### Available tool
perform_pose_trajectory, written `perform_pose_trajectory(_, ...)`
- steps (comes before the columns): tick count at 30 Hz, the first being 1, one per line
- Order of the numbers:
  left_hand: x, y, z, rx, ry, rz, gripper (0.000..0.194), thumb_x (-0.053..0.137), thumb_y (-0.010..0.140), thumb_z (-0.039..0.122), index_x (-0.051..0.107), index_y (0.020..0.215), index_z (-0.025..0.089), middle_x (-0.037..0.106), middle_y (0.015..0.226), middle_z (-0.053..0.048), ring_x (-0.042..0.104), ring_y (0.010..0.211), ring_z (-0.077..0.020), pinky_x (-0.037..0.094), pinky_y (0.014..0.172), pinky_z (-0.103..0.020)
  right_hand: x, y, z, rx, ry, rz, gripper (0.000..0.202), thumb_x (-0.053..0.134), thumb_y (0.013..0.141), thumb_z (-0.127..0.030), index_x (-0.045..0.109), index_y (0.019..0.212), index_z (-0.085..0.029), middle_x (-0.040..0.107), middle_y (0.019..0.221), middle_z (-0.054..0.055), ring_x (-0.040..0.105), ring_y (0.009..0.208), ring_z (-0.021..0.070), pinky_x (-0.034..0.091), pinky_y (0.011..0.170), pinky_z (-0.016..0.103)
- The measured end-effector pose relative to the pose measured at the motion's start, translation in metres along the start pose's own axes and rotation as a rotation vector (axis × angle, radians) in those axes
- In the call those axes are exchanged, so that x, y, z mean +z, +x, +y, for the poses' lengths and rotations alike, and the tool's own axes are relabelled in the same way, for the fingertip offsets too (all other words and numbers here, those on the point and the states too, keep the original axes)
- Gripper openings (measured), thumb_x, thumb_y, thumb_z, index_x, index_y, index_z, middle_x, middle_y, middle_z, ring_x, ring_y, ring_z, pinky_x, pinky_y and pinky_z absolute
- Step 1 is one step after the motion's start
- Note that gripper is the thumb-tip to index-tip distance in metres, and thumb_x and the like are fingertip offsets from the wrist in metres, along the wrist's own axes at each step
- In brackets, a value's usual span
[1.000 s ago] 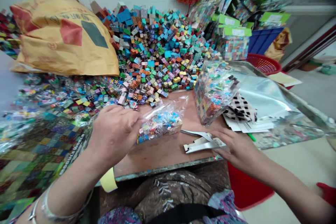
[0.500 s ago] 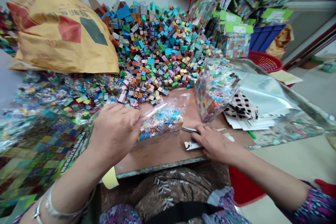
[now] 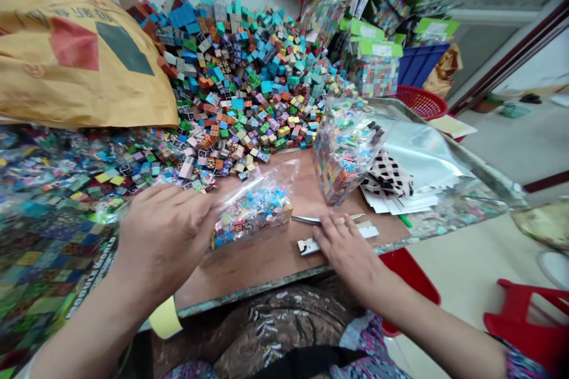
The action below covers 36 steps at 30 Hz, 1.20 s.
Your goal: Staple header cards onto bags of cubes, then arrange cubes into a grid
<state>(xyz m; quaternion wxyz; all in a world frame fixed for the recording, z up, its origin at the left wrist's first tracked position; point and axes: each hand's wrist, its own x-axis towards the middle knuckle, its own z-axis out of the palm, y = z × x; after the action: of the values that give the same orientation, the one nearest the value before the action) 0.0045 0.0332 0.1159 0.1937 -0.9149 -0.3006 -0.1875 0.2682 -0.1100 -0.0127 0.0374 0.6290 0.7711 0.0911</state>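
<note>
My left hand (image 3: 166, 240) is closed on the gathered end of a clear plastic bag (image 3: 258, 207). The bag is filled with small colourful pieces and rests on the brown board (image 3: 235, 275). My right hand (image 3: 344, 243) lies palm down on the board, fingers apart. It rests over a white strip-like tool (image 3: 308, 247) with a notched end, partly hidden under it. The fingertips touch a thin curved metal tool (image 3: 306, 220), whose kind I cannot make out. Just beyond stands a bulging clear bag of blocks (image 3: 340, 157).
A heap of coloured blocks (image 3: 249, 89) fills the back, beside a yellow sack (image 3: 89, 71). To the right lie silvery plastic sheets (image 3: 422, 148), a black-and-white patterned cloth (image 3: 386, 174) and a green pen (image 3: 405, 220). A red stool (image 3: 528, 320) stands on the floor.
The view has swung to the right, so everything sits further left. My right hand's fingers have spread flatter over the two tools. My left hand keeps its hold on the bag.
</note>
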Motion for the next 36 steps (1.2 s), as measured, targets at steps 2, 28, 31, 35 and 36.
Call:
perform_pose_trajectory(2,0.000,0.000,0.000,0.006,-0.008,0.005,0.034,0.046,0.096,0.030,0.059,0.065,0.022,0.065,0.061,-0.002,0.061,0.063,-0.0221,0.043,0.066,-0.038,0.003,0.002,-0.016,-0.009,-0.052,0.032,0.048,0.050,0.080,-0.002,0.064,0.126,-0.007,0.056,0.136,0.026,0.055,0.126,0.0394,0.045,0.104,0.058)
perform_pose_trajectory(28,0.000,0.000,0.001,0.043,-0.037,0.042,0.026,0.053,0.094,0.029,0.065,0.072,0.019,0.070,0.065,-0.005,0.064,0.064,-0.0261,0.043,0.064,-0.040,0.000,0.027,0.024,-0.047,0.305,-0.150,0.078,0.053,0.064,-0.002,0.045,0.141,-0.004,0.057,0.119,0.023,0.054,0.111,0.0327,0.048,0.095,0.046)
perform_pose_trajectory(31,-0.001,0.001,0.002,0.044,-0.026,0.047,0.027,0.053,0.093,0.027,0.064,0.070,0.019,0.069,0.065,-0.006,0.063,0.063,-0.0248,0.043,0.064,-0.039,0.002,0.031,0.034,-0.068,0.373,-0.148,0.072,0.055,0.060,-0.004,0.050,0.131,-0.005,0.057,0.115,0.020,0.053,0.104,0.0299,0.049,0.090,0.043)
perform_pose_trajectory(35,-0.003,0.001,0.003,0.052,-0.004,0.044,0.027,0.053,0.093,0.026,0.062,0.068,0.019,0.067,0.062,-0.005,0.061,0.061,-0.0243,0.041,0.063,-0.038,-0.009,0.026,0.046,-0.085,0.451,-0.155,0.062,0.057,0.060,-0.007,0.053,0.121,-0.009,0.054,0.112,0.017,0.053,0.102,0.0297,0.049,0.087,0.043)
perform_pose_trajectory(36,-0.004,0.002,0.004,0.051,0.002,0.041,0.028,0.053,0.093,0.026,0.062,0.067,0.019,0.067,0.061,-0.005,0.061,0.060,-0.0245,0.040,0.062,-0.038,-0.015,0.023,0.049,-0.089,0.478,-0.151,0.061,0.057,0.061,-0.008,0.053,0.122,-0.010,0.053,0.113,0.017,0.053,0.104,0.0298,0.049,0.088,0.044)
